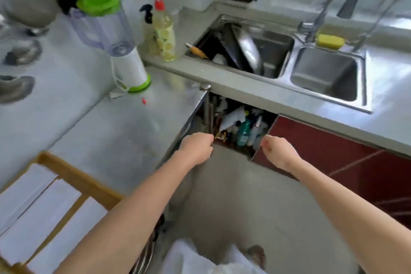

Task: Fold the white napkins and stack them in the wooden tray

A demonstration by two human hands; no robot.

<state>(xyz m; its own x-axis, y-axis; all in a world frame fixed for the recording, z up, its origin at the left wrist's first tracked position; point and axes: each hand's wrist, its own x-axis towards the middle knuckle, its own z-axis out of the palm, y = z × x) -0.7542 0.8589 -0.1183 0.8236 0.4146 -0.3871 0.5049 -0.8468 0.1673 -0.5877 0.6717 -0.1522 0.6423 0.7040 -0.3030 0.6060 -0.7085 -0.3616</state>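
1. Down at the bottom left, the wooden tray [73,176] sits on the steel counter [124,131]. Its pale slatted frame divides it into bays, and folded white napkins [42,209] lie flat in them as smooth rectangular stacks, side by side.
2. Both hands are well apart from the tray, out over the floor before the open under-sink cabinet [240,127]. The left hand [196,148] has its fingers curled into a loose fist and holds nothing that I can see.
3. The right hand [277,151] is likewise curled in, with nothing visible in it.
4. White cloth or plastic [191,258] shows low in the view, blurred; whether it is an unfolded napkin cannot be told.
5. With the napkins already lying in the bays, the folding looks largely done, as a judgement.
6. Around them: a blender [111,35] with a green lid, a bottle of yellow liquid [164,33], and a glossy double steel sink [322,75] with a yellow sponge [330,40].
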